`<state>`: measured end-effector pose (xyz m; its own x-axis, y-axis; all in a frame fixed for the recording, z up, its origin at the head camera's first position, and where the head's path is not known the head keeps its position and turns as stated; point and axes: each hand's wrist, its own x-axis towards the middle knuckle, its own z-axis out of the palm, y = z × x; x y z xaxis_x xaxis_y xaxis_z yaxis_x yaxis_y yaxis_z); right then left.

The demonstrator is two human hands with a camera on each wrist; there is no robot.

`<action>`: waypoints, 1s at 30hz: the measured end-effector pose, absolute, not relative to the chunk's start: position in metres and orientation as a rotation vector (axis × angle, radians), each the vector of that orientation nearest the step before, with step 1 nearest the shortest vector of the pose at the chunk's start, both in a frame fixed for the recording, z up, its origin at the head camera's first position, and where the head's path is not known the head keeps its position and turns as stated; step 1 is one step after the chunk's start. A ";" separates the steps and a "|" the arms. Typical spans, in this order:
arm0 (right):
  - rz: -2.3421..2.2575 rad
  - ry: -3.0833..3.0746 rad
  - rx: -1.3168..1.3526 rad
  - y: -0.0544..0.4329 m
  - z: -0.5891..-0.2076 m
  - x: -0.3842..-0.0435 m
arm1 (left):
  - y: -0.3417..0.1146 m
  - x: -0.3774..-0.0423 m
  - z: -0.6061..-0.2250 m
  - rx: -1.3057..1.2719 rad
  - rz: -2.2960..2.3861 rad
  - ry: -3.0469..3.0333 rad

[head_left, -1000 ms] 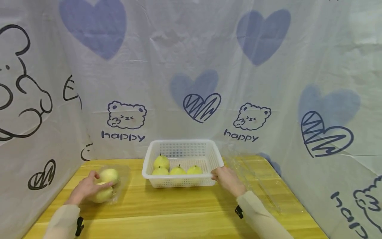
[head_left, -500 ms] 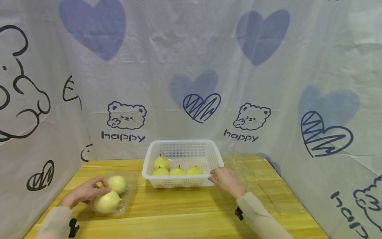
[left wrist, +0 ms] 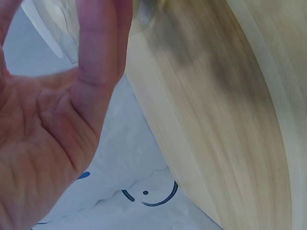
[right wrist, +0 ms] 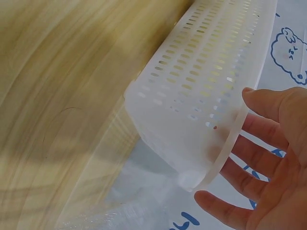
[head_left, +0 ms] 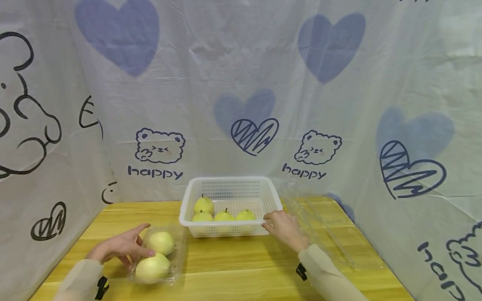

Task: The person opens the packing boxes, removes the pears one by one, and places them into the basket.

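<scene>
Two pale yellow pears, the far pear (head_left: 161,243) and the near pear (head_left: 152,268), lie in a clear plastic tray (head_left: 181,251) on the left side of the table. My left hand (head_left: 122,247) is at the tray's left side, thumb reaching over its edge to the pears and index finger stretched forward. In the left wrist view its fingers extend upward, their tips out of frame. My right hand (head_left: 285,229) holds the front right corner of a white perforated basket (head_left: 233,223), its rim between thumb and fingers. Several yellow pears (head_left: 203,205) with stems sit in the basket.
Clear plastic packaging (head_left: 327,228) lies on the right of the wooden table (head_left: 226,267). A printed white curtain (head_left: 233,62) surrounds the table at the back and both sides, close behind the basket.
My left hand and the tray with its two pears have moved right and toward me. My left index finger has straightened away from the pears. Right hand and basket have stayed nearly still.
</scene>
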<state>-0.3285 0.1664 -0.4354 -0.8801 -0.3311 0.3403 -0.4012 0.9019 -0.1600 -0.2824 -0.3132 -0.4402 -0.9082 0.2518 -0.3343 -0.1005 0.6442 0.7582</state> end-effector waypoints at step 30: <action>0.299 -2.692 0.560 0.165 -0.442 -0.328 | -0.245 -0.278 -0.446 0.247 1.198 2.378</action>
